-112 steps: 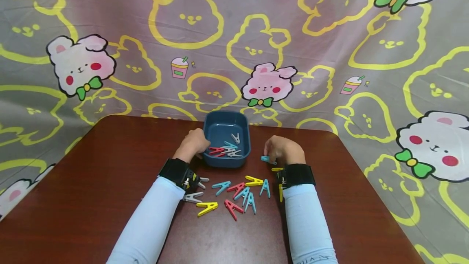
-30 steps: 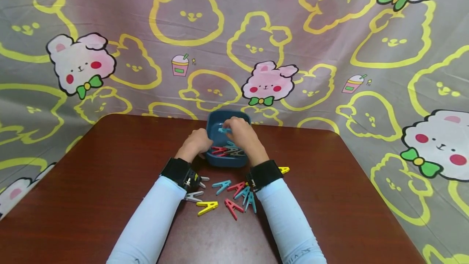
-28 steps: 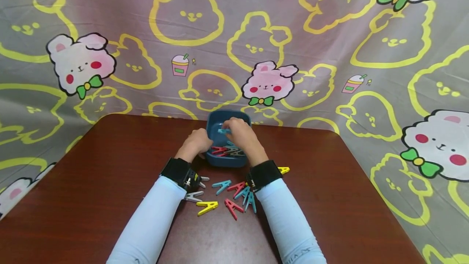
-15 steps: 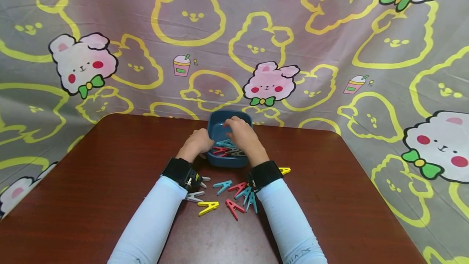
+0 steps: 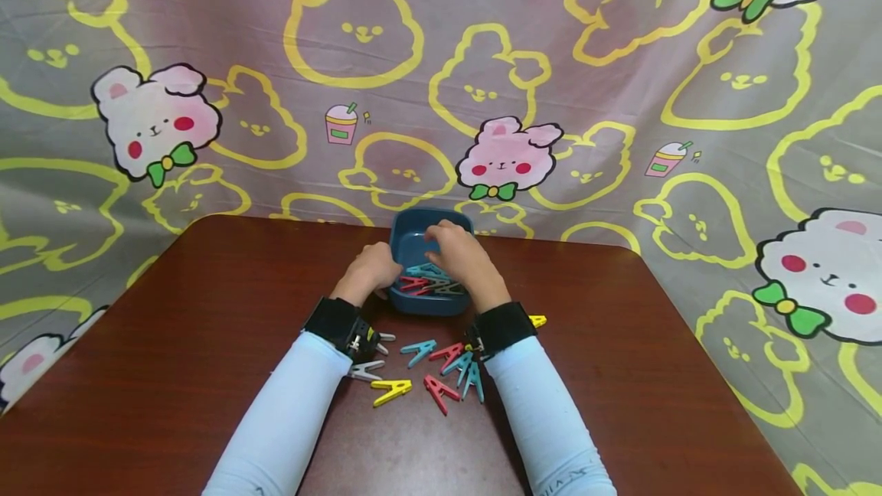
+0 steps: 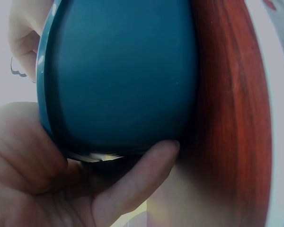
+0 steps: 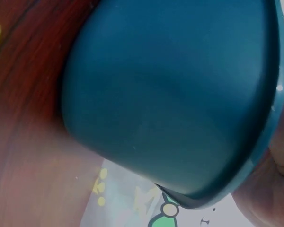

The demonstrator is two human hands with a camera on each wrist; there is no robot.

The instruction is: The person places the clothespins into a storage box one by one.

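Observation:
My left hand [image 5: 372,266] grips the left side of a blue plastic bin [image 5: 432,305]. In the left wrist view its thumb [image 6: 137,182] lies along the outer wall, the other fingers partly hidden behind the rim. Over the bin's right side hangs my right hand [image 5: 463,257], its fingers loosely parted and holding nothing. Below it a light-blue clothespin [image 5: 422,270] rests on red and grey clothespins [image 5: 416,283] in the near half of the bin. The right wrist view is mostly filled by the bin's outer wall [image 7: 170,94].
Several clothespins lie on the brown table [image 5: 227,312] before the bin: blue [image 5: 419,350], red [image 5: 441,391], yellow [image 5: 391,389] and grey [image 5: 365,369]. Another yellow clothespin [image 5: 537,321] shows beyond the right wrist strap. A patterned cloth [image 5: 276,121] hangs behind the table.
My right hand picked up a light-blue clothespin from the table right of the bin, carried it left over the bin and let it go. The left hand kept its grip; the bin shifted slightly right.

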